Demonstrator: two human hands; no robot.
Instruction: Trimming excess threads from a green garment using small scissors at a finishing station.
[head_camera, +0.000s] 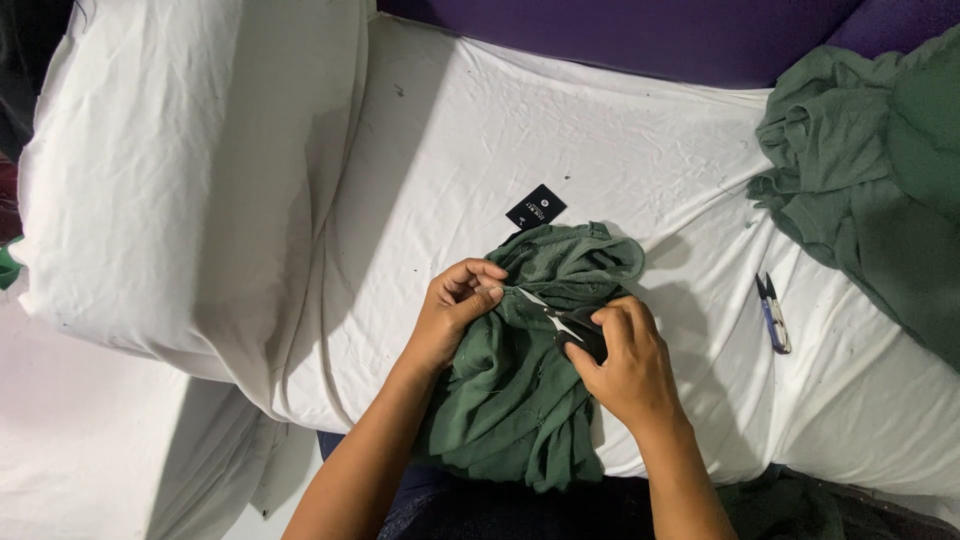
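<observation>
Pinching a fold of the soft, crumpled green garment (520, 370) lying near on the wrinkled white sheet (450, 150), the left hand (450, 310) is holding it taut while the right hand (625, 365) is gripping small black-handled scissors (570, 325), a second thread snipper (772, 312) lying right, beside one green cloth heap (870, 190).

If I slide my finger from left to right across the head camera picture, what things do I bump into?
White pillow → left hand → black tag → right hand holding scissors → small blue snips → green cloth pile.
</observation>
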